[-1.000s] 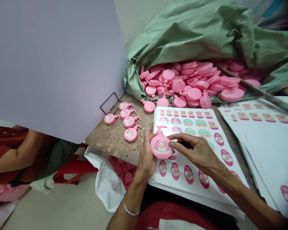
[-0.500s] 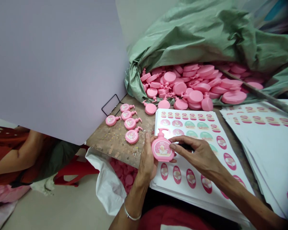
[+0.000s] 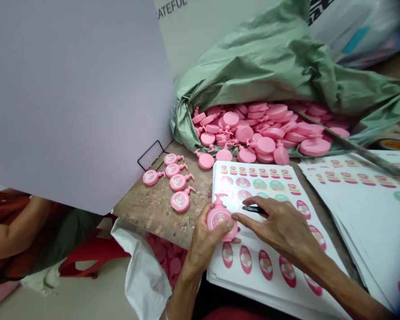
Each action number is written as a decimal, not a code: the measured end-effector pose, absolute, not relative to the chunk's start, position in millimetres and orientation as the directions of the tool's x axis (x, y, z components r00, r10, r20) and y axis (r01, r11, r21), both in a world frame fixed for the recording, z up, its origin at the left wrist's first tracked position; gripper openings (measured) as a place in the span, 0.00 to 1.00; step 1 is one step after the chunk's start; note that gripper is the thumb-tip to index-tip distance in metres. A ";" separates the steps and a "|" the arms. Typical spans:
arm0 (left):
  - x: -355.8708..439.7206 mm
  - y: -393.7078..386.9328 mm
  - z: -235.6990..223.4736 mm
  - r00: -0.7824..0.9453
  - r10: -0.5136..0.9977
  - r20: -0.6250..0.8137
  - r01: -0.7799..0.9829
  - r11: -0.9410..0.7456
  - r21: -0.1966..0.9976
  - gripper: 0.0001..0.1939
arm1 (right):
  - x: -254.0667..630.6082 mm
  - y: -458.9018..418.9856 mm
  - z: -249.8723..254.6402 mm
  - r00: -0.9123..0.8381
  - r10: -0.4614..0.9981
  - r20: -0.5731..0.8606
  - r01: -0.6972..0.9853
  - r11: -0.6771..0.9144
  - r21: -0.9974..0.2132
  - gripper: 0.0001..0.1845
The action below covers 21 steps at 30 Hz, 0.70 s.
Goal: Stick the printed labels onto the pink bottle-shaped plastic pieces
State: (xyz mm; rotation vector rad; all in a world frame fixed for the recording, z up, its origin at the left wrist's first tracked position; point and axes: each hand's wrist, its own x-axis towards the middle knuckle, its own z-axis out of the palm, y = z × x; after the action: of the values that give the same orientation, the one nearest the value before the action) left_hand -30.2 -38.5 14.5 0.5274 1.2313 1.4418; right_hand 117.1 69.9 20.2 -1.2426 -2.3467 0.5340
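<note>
My left hand (image 3: 203, 244) is closed round a pink toy pump bottle (image 3: 216, 216) with a round label on its front. The thumb lies across the lower part of that label, and the pump head points up. Just right of the bottle is my right hand (image 3: 280, 226), its thumb tip close to the bottle's edge. A short, slim black tool (image 3: 255, 210) sits in the right hand's fingers; its exact kind is hard to make out. Under both hands lies a stack of sticker sheets (image 3: 233, 280) printed with pink oval, green and heart labels.
Several labelled pink bottles (image 3: 180, 201) lie on the worn table (image 3: 146, 200) to the left. A green sack (image 3: 253, 75) spills plain pink bottles at the back. More sheets (image 3: 363, 213) and a stick (image 3: 356, 146) are at right. A white sack (image 3: 133, 262) hangs below; a person's arm (image 3: 16, 235) shows left.
My left thumb has moved onto the front of the bottle's label. My right fingers have drawn back from the label, and the black tool shows more clearly. The view has shifted slightly.
</note>
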 end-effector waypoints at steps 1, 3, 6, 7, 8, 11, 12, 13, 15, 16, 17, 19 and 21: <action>-34.8 -39.5 11.9 -0.302 0.896 -0.325 -0.432 0.176 0.885 0.27 | 116.5 79.2 19.0 -0.512 0.844 0.158 0.683 0.512 -0.522 0.23; -48.8 -41.1 4.0 -0.429 0.842 -0.327 -0.315 0.200 0.928 0.25 | 107.0 102.5 17.8 -0.539 0.834 0.120 0.678 0.514 -0.525 0.21; -80.7 -40.7 -11.1 -0.731 0.676 -0.096 0.083 0.227 0.970 0.21 | 66.9 139.9 15.5 -0.572 0.805 0.158 0.705 0.580 -0.407 0.21; -93.2 -39.4 -15.6 -0.780 0.626 0.001 0.197 0.244 0.950 0.21 | 48.1 150.8 13.5 -0.574 0.800 0.172 0.728 0.596 -0.339 0.22; -106.1 -37.6 -19.3 -0.804 0.589 0.081 0.284 0.260 0.923 0.21 | 28.3 160.2 10.8 -0.580 0.794 0.180 0.734 0.606 -0.307 0.25; -142.1 -31.8 -23.0 -0.813 0.519 0.264 0.460 0.294 0.838 0.20 | -25.2 179.1 2.4 -0.593 0.782 0.190 0.730 0.622 -0.283 0.28; -151.3 -30.6 -21.4 -0.801 0.492 0.341 0.525 0.303 0.796 0.19 | -37.6 182.4 0.8 -0.597 0.780 0.187 0.726 0.624 -0.287 0.27; -157.8 -29.9 -18.8 -0.781 0.460 0.422 0.587 0.312 0.747 0.19 | -46.1 184.3 0.4 -0.599 0.780 0.181 0.723 0.624 -0.295 0.25; -160.8 -28.8 -11.4 -0.731 0.401 0.553 0.676 0.310 0.668 0.18 | -50.4 183.4 2.8 -0.599 0.782 0.175 0.717 0.620 -0.319 0.23; -156.7 -27.7 -7.8 -0.718 0.388 0.578 0.690 0.284 0.666 0.17 | -46.4 179.8 5.0 -0.598 0.782 0.176 0.712 0.618 -0.333 0.24; -149.0 -25.8 -4.7 -0.724 0.398 0.564 0.675 0.238 0.698 0.17 | -38.9 173.6 7.3 -0.597 0.782 0.177 0.706 0.617 -0.348 0.25; -124.9 -20.0 -1.3 -0.751 0.516 0.412 0.537 0.114 0.836 0.17 | -16.4 151.5 10.1 -0.603 0.779 0.171 0.691 0.618 -0.376 0.27; -94.6 -13.8 -2.0 -0.730 0.669 0.142 0.265 0.086 0.960 0.21 | 10.3 118.7 8.7 -0.608 0.781 0.146 0.659 0.599 -0.455 0.27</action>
State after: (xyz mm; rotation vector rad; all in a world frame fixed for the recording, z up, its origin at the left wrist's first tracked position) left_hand -94.6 -13.8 -2.0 0.9250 2.0372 1.6828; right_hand 10.3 118.7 8.7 -1.1664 -2.4986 0.5143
